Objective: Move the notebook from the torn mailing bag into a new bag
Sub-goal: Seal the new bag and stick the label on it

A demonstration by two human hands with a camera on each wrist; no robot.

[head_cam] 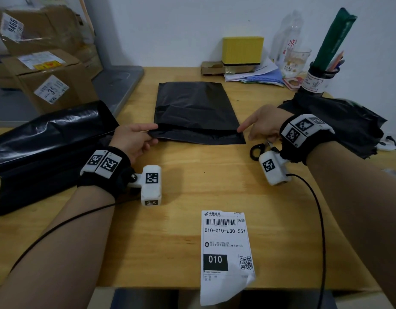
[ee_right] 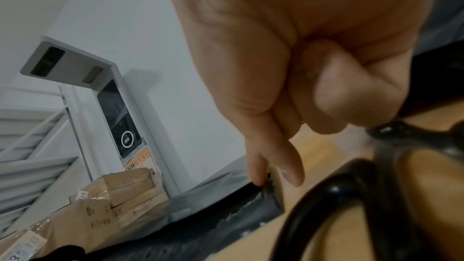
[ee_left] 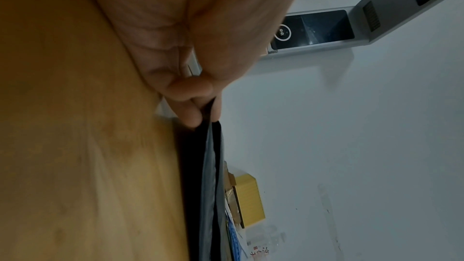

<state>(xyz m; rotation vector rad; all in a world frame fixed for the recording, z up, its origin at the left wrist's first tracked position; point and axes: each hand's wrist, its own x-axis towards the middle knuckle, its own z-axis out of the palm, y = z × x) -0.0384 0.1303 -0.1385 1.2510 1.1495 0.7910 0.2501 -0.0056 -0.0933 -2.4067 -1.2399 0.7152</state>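
A new black mailing bag (head_cam: 194,112) lies flat mid-table, its near flap folded along the front edge. My left hand (head_cam: 151,134) pinches the bag's near left corner; the left wrist view shows thumb and fingers of this hand (ee_left: 203,114) closed on the bag's thin edge (ee_left: 211,186). My right hand (head_cam: 242,130) pinches the near right corner, seen up close with fingertips (ee_right: 256,176) on the bag (ee_right: 213,215). The torn black bag (head_cam: 348,123) lies crumpled at the right. No notebook is visible.
Black-handled scissors (head_cam: 256,150) lie under my right wrist. A shipping label (head_cam: 226,246) overhangs the table's front edge. A stack of black bags (head_cam: 47,148) lies at left. Cardboard boxes (head_cam: 43,81), a yellow box (head_cam: 242,50) and a pen holder (head_cam: 319,79) stand behind.
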